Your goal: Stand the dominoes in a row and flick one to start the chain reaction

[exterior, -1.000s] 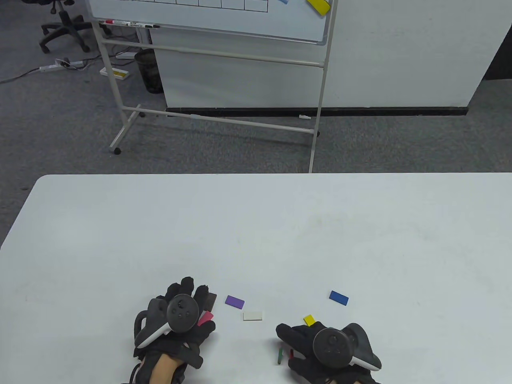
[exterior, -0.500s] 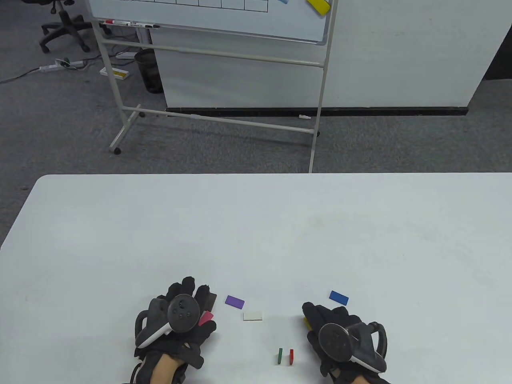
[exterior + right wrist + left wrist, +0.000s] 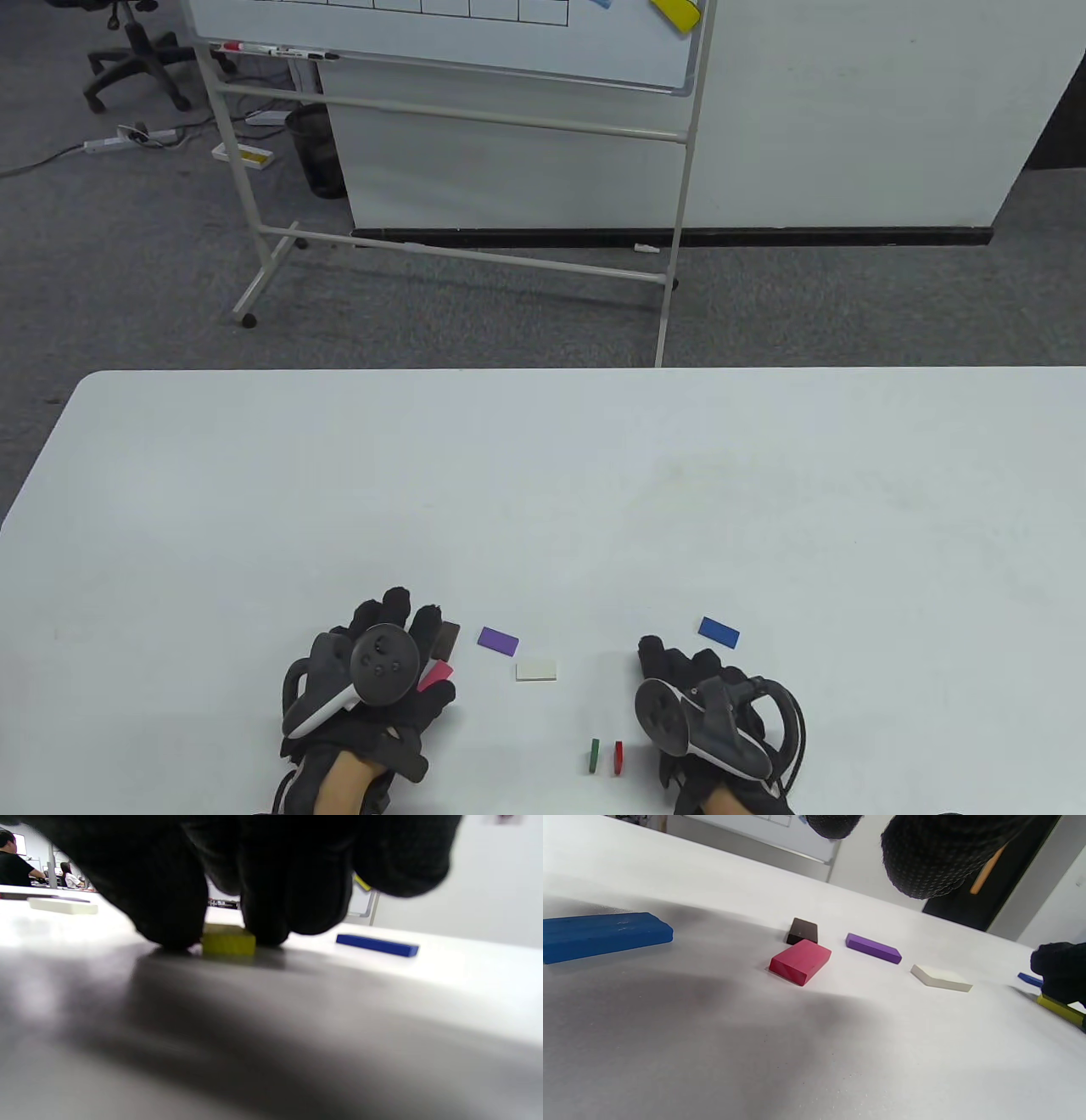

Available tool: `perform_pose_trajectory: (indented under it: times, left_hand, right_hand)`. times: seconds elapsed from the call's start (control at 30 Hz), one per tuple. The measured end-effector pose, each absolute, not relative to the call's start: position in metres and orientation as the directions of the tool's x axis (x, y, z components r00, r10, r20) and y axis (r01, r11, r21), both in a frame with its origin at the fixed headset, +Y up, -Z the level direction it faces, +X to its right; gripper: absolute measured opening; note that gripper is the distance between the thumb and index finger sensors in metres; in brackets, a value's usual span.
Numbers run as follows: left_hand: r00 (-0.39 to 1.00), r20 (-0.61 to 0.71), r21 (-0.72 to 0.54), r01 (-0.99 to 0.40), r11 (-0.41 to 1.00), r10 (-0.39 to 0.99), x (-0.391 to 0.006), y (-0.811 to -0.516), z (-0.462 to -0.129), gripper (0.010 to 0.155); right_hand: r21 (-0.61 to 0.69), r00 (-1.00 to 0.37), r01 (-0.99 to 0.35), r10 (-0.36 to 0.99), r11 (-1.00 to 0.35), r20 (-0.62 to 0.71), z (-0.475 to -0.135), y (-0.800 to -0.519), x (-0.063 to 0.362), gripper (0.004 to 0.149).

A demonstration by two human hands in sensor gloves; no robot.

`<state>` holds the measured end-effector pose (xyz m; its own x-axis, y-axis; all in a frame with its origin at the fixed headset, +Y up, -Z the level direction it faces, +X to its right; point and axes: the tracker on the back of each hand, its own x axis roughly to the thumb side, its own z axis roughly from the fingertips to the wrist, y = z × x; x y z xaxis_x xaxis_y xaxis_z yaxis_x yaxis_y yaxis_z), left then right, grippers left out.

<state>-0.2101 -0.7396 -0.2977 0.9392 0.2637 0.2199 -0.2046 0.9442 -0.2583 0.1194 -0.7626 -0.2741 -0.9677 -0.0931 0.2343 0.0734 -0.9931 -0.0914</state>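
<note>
A green domino (image 3: 595, 755) and a red domino (image 3: 618, 757) stand on edge side by side near the table's front. My right hand (image 3: 670, 671) is just right of them, covering a yellow domino (image 3: 229, 940); its fingers (image 3: 169, 908) pinch that domino, which lies flat on the table. My left hand (image 3: 373, 671) rests relaxed and holds nothing, over a pink domino (image 3: 436, 676) and a dark brown one (image 3: 445, 638). Purple (image 3: 498, 641), white (image 3: 536, 671) and blue (image 3: 719, 632) dominoes lie flat. Another blue domino (image 3: 602, 935) lies under my left hand.
The white table (image 3: 543, 475) stretches far beyond the dominoes. Its front edge lies close behind both wrists. A whiteboard on a wheeled stand (image 3: 458, 246) stands on the floor past the far edge.
My right hand left the standing green and red dominoes, moved right and away onto the yellow domino, and turned so its tracker faces left. The left hand stayed put.
</note>
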Motion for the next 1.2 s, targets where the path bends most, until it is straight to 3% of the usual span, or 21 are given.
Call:
perform_pose_trajectory:
  times: [0.1, 0.27, 0.37, 0.47, 0.67, 0.8, 0.93, 1.2]
  left_hand:
    - [0.939, 0.224, -0.259, -0.202, 0.944, 0.262, -0.21, -0.74, -0.297, 0.083]
    - [0.935, 0.228, -0.262, -0.211, 0.942, 0.273, -0.21, -0.74, -0.297, 0.083]
    - [0.931, 0.231, -0.268, -0.219, 0.938, 0.284, -0.212, -0.739, -0.297, 0.083]
    - [0.926, 0.233, -0.264, -0.234, 0.936, 0.297, -0.211, -0.739, -0.297, 0.083]
    - [0.923, 0.252, -0.283, -0.217, 0.934, 0.291, -0.209, -0.741, -0.297, 0.083]
    - [0.938, 0.241, -0.22, -0.197, 0.955, 0.249, -0.206, -0.734, -0.295, 0.083]
    - [0.952, 0.266, -0.147, -0.112, 0.983, 0.149, -0.199, -0.727, -0.291, 0.083]
    - [0.953, 0.27, -0.153, -0.095, 0.984, 0.134, -0.196, -0.729, -0.29, 0.083]
  right_hand:
    - [-0.155, -0.946, 0.162, -0.198, -0.975, 0.257, -0.273, -0.759, 0.117, 0.065]
    - [-0.133, -0.934, 0.189, -0.22, -0.973, 0.281, -0.271, -0.76, 0.125, 0.07]
    - [-0.228, -0.915, 0.208, -0.271, -0.951, 0.298, -0.265, -0.752, 0.13, 0.072]
    - [-0.242, -0.949, 0.046, -0.118, -0.969, 0.292, -0.26, -0.737, 0.14, 0.07]
    - [-0.11, -0.941, -0.23, 0.192, -0.967, 0.279, -0.256, -0.726, 0.166, 0.053]
    - [-0.009, -0.898, -0.377, 0.363, -0.926, 0.249, -0.258, -0.726, 0.18, 0.056]
    - [-0.014, -0.885, -0.411, 0.395, -0.911, 0.248, -0.258, -0.725, 0.183, 0.056]
    - [-0.01, -0.89, -0.348, 0.327, -0.938, 0.319, -0.252, -0.72, 0.171, 0.043]
